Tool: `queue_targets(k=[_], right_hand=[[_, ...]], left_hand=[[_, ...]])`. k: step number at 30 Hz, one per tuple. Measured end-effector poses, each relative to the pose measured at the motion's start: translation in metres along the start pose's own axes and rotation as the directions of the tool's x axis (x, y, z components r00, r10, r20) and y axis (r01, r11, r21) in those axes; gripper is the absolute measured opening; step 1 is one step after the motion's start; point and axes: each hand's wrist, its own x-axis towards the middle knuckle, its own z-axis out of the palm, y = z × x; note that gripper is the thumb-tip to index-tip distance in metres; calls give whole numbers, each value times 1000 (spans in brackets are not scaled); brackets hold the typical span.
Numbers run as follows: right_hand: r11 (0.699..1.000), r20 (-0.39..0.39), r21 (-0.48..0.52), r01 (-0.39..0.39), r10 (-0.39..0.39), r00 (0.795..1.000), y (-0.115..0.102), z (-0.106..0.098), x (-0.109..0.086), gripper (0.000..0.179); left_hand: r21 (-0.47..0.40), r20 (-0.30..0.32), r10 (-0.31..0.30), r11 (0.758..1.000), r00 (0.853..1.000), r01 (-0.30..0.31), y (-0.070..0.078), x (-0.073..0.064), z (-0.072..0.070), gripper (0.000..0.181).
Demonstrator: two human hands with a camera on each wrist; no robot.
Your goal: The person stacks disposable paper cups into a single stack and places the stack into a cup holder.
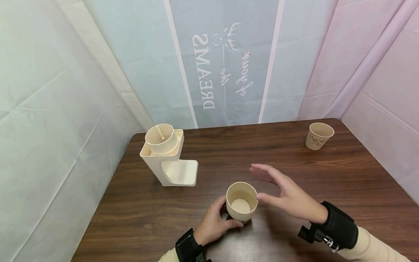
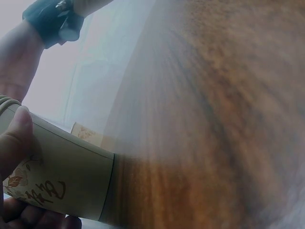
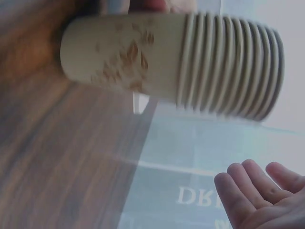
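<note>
A stack of beige paper cups stands on the table in the middle front of the head view. My left hand grips its left side, the thumb curled along the near side. The right wrist view shows several nested rims on the stack and a brown leaf print. In the left wrist view, brown lettering marks the cup wall between thumb and fingers. To the right, my right hand hovers with straight, spread fingers and holds nothing. Its thumb tip is close to the stack's rim; contact cannot be told.
A cream cup dispenser stands at the left, with a flat base. A round cream container with a bar inside sits in its top. One printed paper cup stands upright at the far right. Fabric curtains border the table.
</note>
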Motion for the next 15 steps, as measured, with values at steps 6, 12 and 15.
queue_targets(k=[6,12,15], right_hand=[[997,-86,-49,-55,50,995,10,-17,2,71],[996,-187,-73,-52,37,982,22,-36,6,69],[997,-231,-59,-47,33,972,27,-44,8,67]], left_hand=[[-1,-2,-3,1000,1000,3,-1,0,1,67],[-5,2,-7,1000,1000,7,-1,0,1,67],[-8,5,-14,1000,1000,14,0,0,0,68]])
